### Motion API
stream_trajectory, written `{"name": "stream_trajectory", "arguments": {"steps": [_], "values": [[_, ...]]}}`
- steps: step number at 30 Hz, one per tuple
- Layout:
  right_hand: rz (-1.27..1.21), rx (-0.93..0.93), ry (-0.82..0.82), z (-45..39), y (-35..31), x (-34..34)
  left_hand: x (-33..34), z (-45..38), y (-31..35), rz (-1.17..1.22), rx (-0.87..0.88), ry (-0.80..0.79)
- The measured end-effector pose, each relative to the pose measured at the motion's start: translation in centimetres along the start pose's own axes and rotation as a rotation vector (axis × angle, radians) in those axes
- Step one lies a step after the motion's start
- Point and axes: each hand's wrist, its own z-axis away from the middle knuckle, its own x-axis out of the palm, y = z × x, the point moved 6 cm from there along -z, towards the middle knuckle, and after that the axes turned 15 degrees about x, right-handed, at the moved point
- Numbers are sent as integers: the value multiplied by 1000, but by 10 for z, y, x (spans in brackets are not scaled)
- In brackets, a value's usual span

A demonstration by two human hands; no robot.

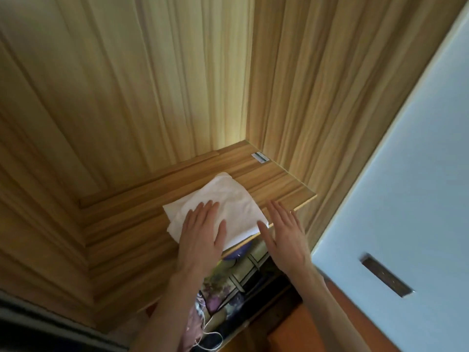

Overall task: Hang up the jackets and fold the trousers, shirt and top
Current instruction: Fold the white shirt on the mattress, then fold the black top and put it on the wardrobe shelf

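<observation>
Head view: I see my left hand [200,232] pressing flat, fingers straight, on the folded white top [223,199] lying on the wardrobe shelf [274,174], my right hand [284,232] open beside it, holding nothing

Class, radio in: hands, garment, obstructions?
Left hand flat on folded white garment. Right hand open beside it. Garment on shelf, overhanging front edge.

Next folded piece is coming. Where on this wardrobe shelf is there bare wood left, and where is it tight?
Bare shelf lies behind and right of the folded white garment, up to the corner sticker. More bare wood lies left of it, toward the side wall. The front edge is crowded: left hand flat on the garment, right hand beside it.
</observation>
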Motion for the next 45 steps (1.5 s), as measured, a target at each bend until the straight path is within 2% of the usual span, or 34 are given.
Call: {"name": "stream_trajectory", "arguments": {"steps": [4,11,22,33,45], "values": [[59,141,169,55,17,-36,-10,17,33,38,153,14],[160,435,317,163,69,-94,15,47,115,116,415,-88],[328,920,579,369,150,-218,43,108,341,379,878,-131],[424,1329,798,643,190,-312,48,292,559,660,1225,-292],[411,1541,878,893,234,-351,56,485,690,716,1334,-487]]}}
